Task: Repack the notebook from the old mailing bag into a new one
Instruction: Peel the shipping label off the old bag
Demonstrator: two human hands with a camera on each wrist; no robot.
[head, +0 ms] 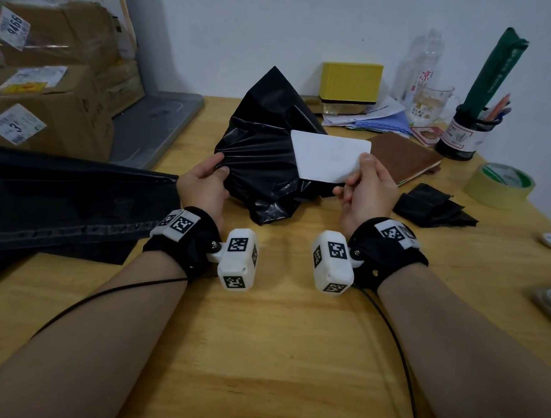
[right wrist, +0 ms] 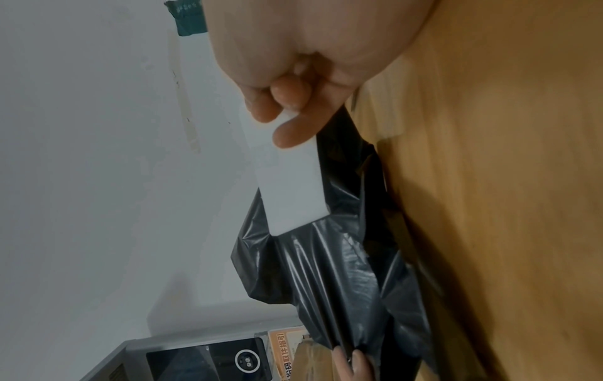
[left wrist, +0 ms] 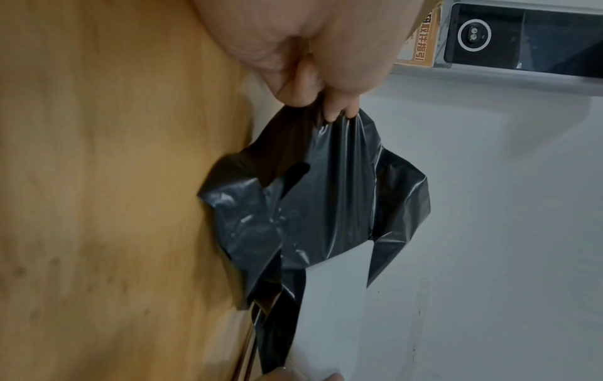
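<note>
- My left hand (head: 204, 184) pinches the old black bag (head: 265, 149).
- My right hand (head: 367, 189) pinches a white card (head: 328, 155).
- The brown notebook (head: 401, 155) lies out on the tabletop (head: 275, 339).
- The new bag (head: 66, 200) waits, not yet filled.

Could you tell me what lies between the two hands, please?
In the head view, crumpled black plastic mailing bag spans from left hand to right hand.

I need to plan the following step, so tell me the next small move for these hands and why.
Probably peel on: the right hand pinches a white label lifted partly off the crumpled black bag, which the left hand grips. The brown notebook already lies out on the table, so pulling the label fully free looks the likeliest move.
</note>
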